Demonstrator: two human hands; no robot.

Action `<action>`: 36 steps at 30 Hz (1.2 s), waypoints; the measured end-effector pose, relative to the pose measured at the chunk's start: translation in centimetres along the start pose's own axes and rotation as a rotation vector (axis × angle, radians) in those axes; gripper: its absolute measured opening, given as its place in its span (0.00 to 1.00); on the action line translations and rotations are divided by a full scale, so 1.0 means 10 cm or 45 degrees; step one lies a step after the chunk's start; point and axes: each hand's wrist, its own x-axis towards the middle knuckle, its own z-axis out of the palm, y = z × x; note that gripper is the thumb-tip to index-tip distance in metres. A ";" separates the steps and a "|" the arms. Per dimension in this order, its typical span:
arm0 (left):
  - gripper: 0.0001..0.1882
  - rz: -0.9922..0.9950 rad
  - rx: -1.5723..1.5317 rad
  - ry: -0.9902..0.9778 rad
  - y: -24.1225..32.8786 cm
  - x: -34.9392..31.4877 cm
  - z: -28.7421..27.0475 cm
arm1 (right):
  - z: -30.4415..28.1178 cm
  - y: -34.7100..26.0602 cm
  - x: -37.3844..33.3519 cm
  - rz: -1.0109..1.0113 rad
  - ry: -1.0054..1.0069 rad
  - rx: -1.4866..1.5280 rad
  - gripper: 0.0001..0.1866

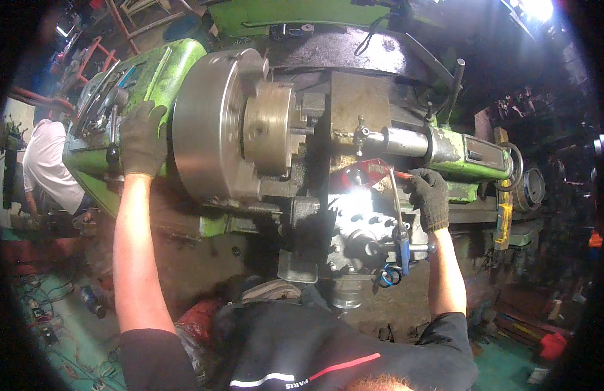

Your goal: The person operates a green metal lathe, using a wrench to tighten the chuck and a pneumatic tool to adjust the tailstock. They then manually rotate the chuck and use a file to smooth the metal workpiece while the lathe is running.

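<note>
My left hand (143,140), in a dark work glove, lies on the green headstock (175,58) of a lathe, its fingers mostly straight. Just left of it stands a metal lever with a black knob (113,154). To its right is the large steel chuck (207,127), its surface smeared as if turning, with a smaller brass-coloured chuck (269,127) in front. My right hand (430,199), also gloved, is closed round an orange-red handle (402,175) beside the tool post (364,244). A red, partly see-through piece (373,173) reaches left from there; its kind is unclear.
The tailstock (468,156) with a drill bit (344,134) in its spindle faces the chuck. A blue-handled tool (404,254) hangs by the tool post. Another person (51,166) in a pale shirt bends at the far left. Cables (67,326) lie on the green floor.
</note>
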 end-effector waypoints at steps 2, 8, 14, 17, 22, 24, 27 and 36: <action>0.18 0.026 -0.036 0.043 0.02 0.02 -0.03 | 0.02 0.02 -0.01 -0.081 0.048 0.016 0.14; 0.16 0.025 -0.039 0.063 -0.04 -0.02 -0.02 | 0.03 0.05 0.12 0.058 0.014 0.182 0.11; 0.20 0.011 -0.054 0.043 -0.04 -0.01 0.03 | -0.40 0.29 0.34 -0.668 -0.019 -0.376 0.16; 0.21 0.013 -0.017 0.038 -0.06 -0.04 0.06 | -0.31 -0.20 0.24 -0.195 -0.114 0.178 0.15; 0.19 -0.007 -0.014 0.005 -0.01 0.00 0.02 | 0.08 -0.65 0.36 -0.422 -0.153 -0.049 0.16; 0.17 -0.018 -0.008 -0.004 0.00 0.00 -0.03 | 0.28 -0.77 0.39 -0.478 -0.223 -0.065 0.17; 0.18 0.001 -0.014 -0.005 -0.03 0.00 0.01 | 0.38 -0.83 0.56 -0.667 -0.283 -0.388 0.20; 0.19 0.051 -0.020 0.084 -0.07 -0.04 0.07 | 0.57 -0.91 0.67 -1.029 -0.274 -0.782 0.21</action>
